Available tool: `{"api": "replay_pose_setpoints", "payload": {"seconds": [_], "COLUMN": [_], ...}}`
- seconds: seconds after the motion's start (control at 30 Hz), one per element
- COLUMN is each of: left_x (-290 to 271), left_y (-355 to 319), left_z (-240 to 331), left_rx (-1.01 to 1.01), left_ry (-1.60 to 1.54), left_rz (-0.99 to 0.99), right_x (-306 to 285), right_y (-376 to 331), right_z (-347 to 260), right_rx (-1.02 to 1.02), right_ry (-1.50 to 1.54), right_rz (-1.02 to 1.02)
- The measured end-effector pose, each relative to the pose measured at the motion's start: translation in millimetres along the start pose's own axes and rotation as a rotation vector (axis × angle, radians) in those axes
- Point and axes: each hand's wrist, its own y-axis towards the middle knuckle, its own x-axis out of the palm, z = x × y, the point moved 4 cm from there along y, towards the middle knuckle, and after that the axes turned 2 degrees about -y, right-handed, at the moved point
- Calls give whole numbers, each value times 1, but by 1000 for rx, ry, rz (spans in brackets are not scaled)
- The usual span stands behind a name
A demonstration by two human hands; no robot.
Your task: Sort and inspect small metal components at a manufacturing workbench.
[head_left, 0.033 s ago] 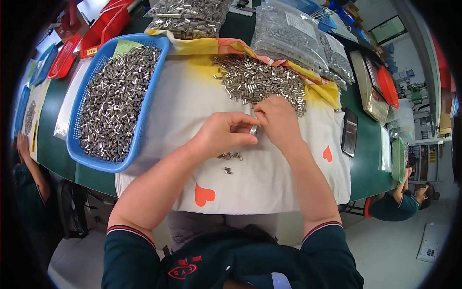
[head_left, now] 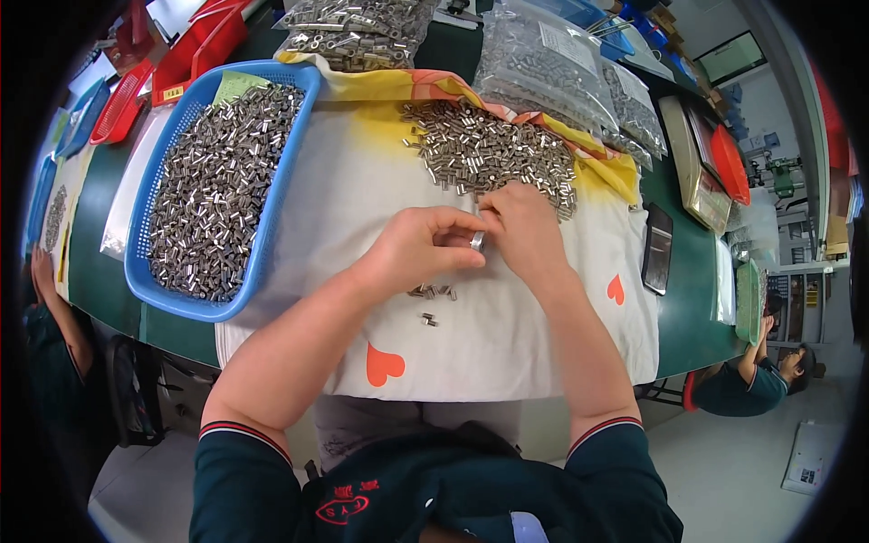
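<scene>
My left hand [head_left: 412,249] and my right hand [head_left: 523,228] meet over a white cloth [head_left: 507,353] printed with orange hearts. Between their fingertips they pinch one small metal sleeve [head_left: 477,240]. Just beyond my right hand lies a heap of the same short silver sleeves [head_left: 484,149]. A few loose sleeves [head_left: 433,291] rest on the cloth under my left wrist, with another small cluster [head_left: 427,319] a little nearer to me. To the left stands a blue plastic basket [head_left: 272,213] filled with several more sleeves.
Clear bags of metal parts [head_left: 543,63] lie at the back. Red trays [head_left: 195,41] sit at the far left, a weighing scale [head_left: 692,167] and a black phone [head_left: 656,249] at the right. Another person [head_left: 760,376] sits at the right table end; someone's arm [head_left: 54,303] shows at the left.
</scene>
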Motion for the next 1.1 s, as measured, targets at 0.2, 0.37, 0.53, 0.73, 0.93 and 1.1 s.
{"api": "replay_pose_setpoints", "payload": {"seconds": [0.2, 0.37, 0.53, 0.73, 0.93, 1.1], "left_x": [-5, -6, -5, -6, 0, 4], "left_y": [-1, -1, -1, -2, -5, -8], "left_z": [3, 5, 2, 1, 2, 2], "left_rx": [-14, 11, -9, -6, -14, 10], "left_ry": [-143, -229, -120, 27, 59, 179], "left_rz": [23, 14, 41, 96, 24, -4], "right_x": [-10, -22, -26, -30, -27, -21], "right_y": [-15, -27, -26, -28, -28, -1], "right_z": [-1, -12, -23, -26, -13, 6], "right_rx": [290, 287, 102, 6, 314, 330], "right_ry": [348, 799, 571, 403, 644, 307], "right_rz": [43, 26, 84, 157, -133, -57]}}
